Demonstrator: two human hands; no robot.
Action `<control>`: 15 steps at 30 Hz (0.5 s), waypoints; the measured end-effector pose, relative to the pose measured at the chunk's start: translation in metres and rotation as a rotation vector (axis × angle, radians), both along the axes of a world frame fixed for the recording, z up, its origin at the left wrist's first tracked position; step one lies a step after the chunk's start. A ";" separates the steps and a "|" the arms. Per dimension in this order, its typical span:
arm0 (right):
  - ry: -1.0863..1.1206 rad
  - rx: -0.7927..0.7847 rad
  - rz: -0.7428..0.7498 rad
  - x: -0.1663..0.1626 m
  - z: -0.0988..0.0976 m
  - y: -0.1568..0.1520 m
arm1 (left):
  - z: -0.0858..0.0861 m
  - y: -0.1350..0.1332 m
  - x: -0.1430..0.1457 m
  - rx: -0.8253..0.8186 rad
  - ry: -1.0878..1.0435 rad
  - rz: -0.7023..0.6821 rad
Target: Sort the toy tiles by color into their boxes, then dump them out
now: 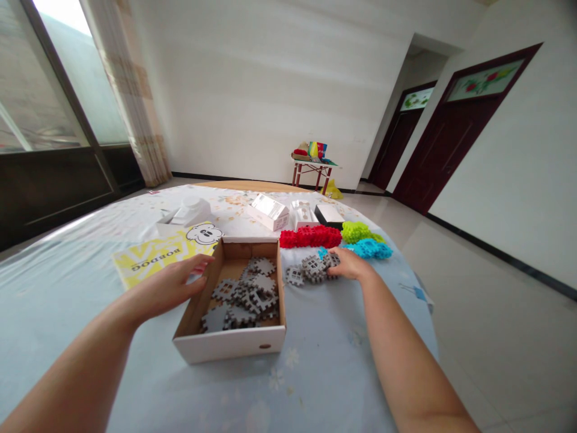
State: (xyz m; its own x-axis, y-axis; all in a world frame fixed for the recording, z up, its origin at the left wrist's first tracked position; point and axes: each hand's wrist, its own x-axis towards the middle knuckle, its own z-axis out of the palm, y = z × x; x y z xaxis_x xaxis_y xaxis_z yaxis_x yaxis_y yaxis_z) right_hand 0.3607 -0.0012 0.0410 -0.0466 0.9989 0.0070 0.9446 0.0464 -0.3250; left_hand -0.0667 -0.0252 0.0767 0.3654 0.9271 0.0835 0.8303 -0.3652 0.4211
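In the head view, the table [324,373] is round under its cloth, so its edges alone serve for places. An open cardboard box [229,347] stands left of centre, toward the near edge, with grey pieces [252,294] heaped loosely inside, mostly toward its right wall. The left hand [187,278] is at the box's left wall, thumb and fingers apart; I cannot tell whether they press on the cardboard. If that hand leaned hard, the thin wall could bend or the box slide.

Outside the right wall, a grey pile [314,267] lies on the cloth. The right hand [349,264] touches its right end, fingertips bent around the pieces; I cannot tell whether they are clamped on one. The toothed edges could catch on neighbours, dragging several along or dropping one.

A small blue piece [321,253] lies by the grey ones and could be gathered up with them. Red pieces [311,237] lie just beyond, while blue pieces [372,248] sit nearer the table's right edge, where a careless forearm could knock some to the floor
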 end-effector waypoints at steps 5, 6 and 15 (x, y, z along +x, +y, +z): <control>0.021 0.117 -0.118 -0.002 0.010 -0.004 | -0.001 0.001 0.000 0.007 -0.015 -0.006; 0.032 0.164 -0.139 -0.004 0.014 -0.006 | -0.001 0.001 0.000 0.011 -0.023 -0.001; 0.342 0.384 0.289 -0.087 0.062 -0.048 | 0.001 -0.002 0.003 0.003 -0.007 0.007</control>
